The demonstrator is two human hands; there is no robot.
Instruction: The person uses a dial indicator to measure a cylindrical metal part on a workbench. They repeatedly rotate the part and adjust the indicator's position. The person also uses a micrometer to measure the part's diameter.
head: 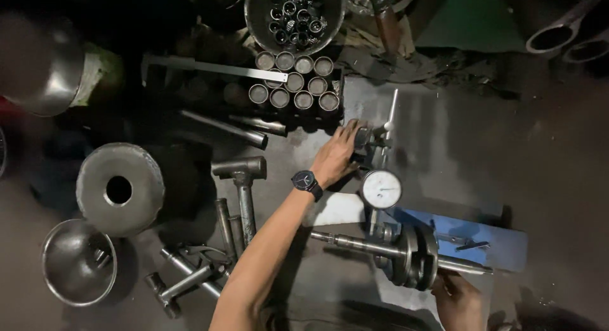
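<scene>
My left hand, with a dark watch on its wrist, reaches forward and grips the base of a dial gauge stand. The stand's round white dial sits just right of my wrist, over a steel crankshaft that lies across a blue support. My right hand is at the bottom edge, holding the right end of the crankshaft's shaft. The crankshaft's two round webs stand side by side in the middle.
Several short steel sleeves stand in rows behind the stand, below a bowl of small rings. A hammer, rods, a caliper, a thick steel disc and a metal bowl lie to the left.
</scene>
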